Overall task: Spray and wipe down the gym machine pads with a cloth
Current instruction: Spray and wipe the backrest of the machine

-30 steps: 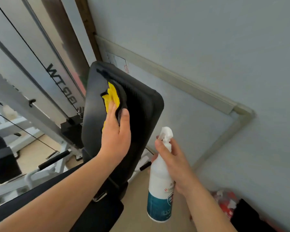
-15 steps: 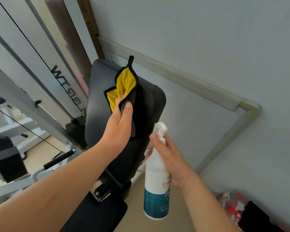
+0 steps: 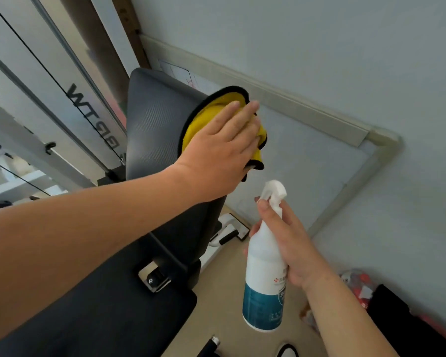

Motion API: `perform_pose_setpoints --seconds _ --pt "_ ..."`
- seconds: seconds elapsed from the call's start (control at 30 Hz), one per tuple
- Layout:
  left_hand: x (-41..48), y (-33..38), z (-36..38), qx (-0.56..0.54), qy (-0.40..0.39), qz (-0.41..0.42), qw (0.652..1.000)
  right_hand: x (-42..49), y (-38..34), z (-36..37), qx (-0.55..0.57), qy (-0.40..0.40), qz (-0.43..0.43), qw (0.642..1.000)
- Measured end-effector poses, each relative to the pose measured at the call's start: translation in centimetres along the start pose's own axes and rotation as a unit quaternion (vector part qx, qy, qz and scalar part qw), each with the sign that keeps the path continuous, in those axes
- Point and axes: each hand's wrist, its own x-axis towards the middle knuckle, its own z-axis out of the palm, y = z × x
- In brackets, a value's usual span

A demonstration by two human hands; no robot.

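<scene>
Cloth (image 3: 204,117) slid right across pad (image 3: 152,124), toward wall trim (image 3: 307,109).

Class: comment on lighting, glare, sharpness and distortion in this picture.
Head view: soft, even light, no hard shadows; sheen on the back pad; left hand and cloth slightly smeared; spray bottle label too soft to read; wide-angle stretch at the edges.

The pad (image 3: 155,119) is dark, matt upholstery with a fine ribbed grain. The seat (image 3: 108,318) below it looks the same but smoother, with a shiny metal bracket (image 3: 153,279) between them. The cloth (image 3: 201,122) is soft, fleecy yellow fabric with a black stitched hem, the bottle (image 3: 262,261) is smooth white plastic with a slightly glossy teal label, and the frame (image 3: 18,135) is pale painted metal.
</scene>
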Motion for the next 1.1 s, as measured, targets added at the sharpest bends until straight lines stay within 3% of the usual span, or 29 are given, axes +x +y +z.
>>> perform_pose_setpoints --seconds 0.1,0.2,0.23,0.3,0.37,0.43,0.5,0.53,0.67,0.77,0.9,1.03,1.1 --pt "-3.7 4.1 2.8 0.115 -0.11 0.107 0.981 -0.6 1.3 -0.5 0.015 0.021 0.005 1.0" --pt "-9.7 9.8 9.2 0.103 -0.376 0.265 0.882 -1.1 2.7 -0.9 0.005 0.021 0.016 1.0" --pt "-11.4 10.5 10.5 0.055 -0.406 0.298 0.862 -1.3 3.3 -0.9 -0.005 0.022 0.024 0.999" --pt "-13.3 10.9 12.1 -0.013 -0.388 0.283 0.877 -1.7 4.0 -0.7 -0.027 0.022 0.033 0.999" --pt "-12.5 10.0 10.1 0.065 -0.311 0.31 0.896 -1.9 4.4 -0.3 -0.053 0.013 0.029 0.998" --pt "-9.3 7.1 6.7 0.063 -0.155 0.217 0.962 -2.1 4.3 0.1 -0.053 0.016 0.031 0.998" --pt "-5.9 3.4 4.7 0.111 0.023 0.157 0.981 -2.2 4.0 0.6 -0.036 0.022 0.046 0.998" --pt "-4.7 2.1 3.9 0.12 0.065 0.123 0.983 -2.3 3.8 1.0 -0.032 0.019 0.051 0.998" --pt "-4.2 2.8 2.4 0.14 0.0 0.063 0.988 -2.9 3.2 1.9 -0.033 0.019 0.046 0.998" --pt "-7.5 7.4 5.3 0.132 -0.14 0.116 0.974 -3.4 3.5 2.0 -0.02 0.019 0.046 0.999" --pt "-13.1 12.8 8.7 0.152 -0.3 0.228 0.914 -4.2 4.1 1.7 -0.02 0.022 0.049 0.998" --pt "-14.2 12.7 8.7 0.178 -0.334 0.262 0.888 -4.8 4.8 1.9 -0.037 0.02 0.045 0.998" --pt "-11.5 10.6 7.0 0.171 -0.266 0.236 0.919 -5.0 4.8 2.1 -0.045 0.02 0.043 0.998"
